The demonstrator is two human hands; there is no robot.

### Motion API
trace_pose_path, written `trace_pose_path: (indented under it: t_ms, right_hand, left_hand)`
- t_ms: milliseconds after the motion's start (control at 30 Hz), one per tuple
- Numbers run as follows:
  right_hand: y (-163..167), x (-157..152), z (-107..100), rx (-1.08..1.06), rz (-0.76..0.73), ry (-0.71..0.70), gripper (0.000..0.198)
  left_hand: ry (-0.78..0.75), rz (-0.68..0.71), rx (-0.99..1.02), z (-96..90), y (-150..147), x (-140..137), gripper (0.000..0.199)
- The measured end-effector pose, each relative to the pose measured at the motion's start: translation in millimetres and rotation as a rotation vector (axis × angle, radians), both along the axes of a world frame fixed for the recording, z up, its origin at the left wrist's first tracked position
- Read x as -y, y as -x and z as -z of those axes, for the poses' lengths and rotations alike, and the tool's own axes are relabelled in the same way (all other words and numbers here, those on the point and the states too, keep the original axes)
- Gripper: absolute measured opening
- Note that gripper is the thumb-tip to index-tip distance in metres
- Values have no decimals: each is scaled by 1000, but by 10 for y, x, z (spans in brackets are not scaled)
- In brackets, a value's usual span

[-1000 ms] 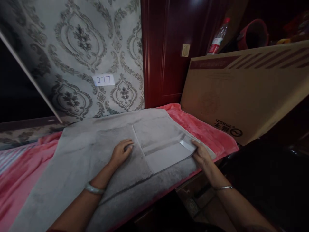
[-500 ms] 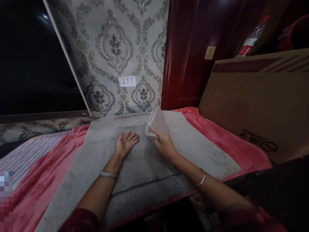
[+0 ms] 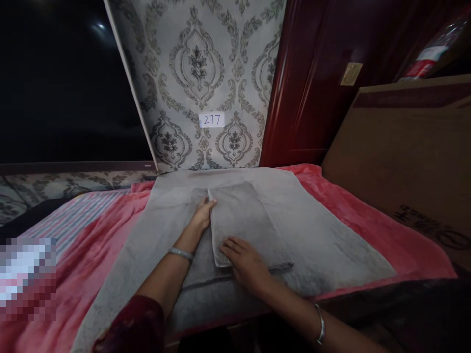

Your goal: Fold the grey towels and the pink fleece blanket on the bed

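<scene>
A grey cloth (image 3: 247,215) lies folded over, its pale free edge along the left side. My left hand (image 3: 203,214) is at that edge, thumb on top and fingers against the side, closed on the fold. My right hand (image 3: 247,262) rests over the near left corner of the folded part, fingers stretched out flat on its surface. Darker layers of grey cloth show to the left and in front of the fold. Beneath it a larger pale grey sheet (image 3: 324,245) is spread out.
Pink plush blanket (image 3: 368,215) shows at both sides, with a striped cloth (image 3: 86,215) at left. Behind are a black screen (image 3: 66,88), a patterned wall with a "277" label (image 3: 212,119), and a red wooden panel (image 3: 305,98). A cardboard box (image 3: 408,152) and a bottle (image 3: 427,61) stand right.
The raised grey cloth in my right hand has come down flat as a fold. My left hand has turned from palm up to the fold's edge. The view has shifted left.
</scene>
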State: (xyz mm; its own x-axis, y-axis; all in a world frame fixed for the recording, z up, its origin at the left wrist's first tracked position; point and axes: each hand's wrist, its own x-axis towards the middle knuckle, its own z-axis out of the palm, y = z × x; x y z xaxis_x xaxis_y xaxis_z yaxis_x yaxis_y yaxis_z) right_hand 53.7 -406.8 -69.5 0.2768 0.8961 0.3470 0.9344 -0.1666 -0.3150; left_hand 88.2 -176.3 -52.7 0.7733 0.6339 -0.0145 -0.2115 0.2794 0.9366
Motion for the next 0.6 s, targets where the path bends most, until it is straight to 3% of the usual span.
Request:
trace_pose_path:
  t_ms: [133,300,467,600]
  right_hand:
    - [-40,-94,-156,34,-2,-103,58]
    - [136,-338,-375,104,-24,-191,47]
    - [359,-449,-135,130,-84,-14,35]
    - [369,-402,18,100,-77,3,42]
  left_hand:
    - [-135,-71,-82,-190,-208,-142,87]
    - [-278,-123,-135,-377,-150,-444,74]
    - [-326,-152,-207,-108,180,-592,57]
    - [-337,-151,-161,92,226,-600,51]
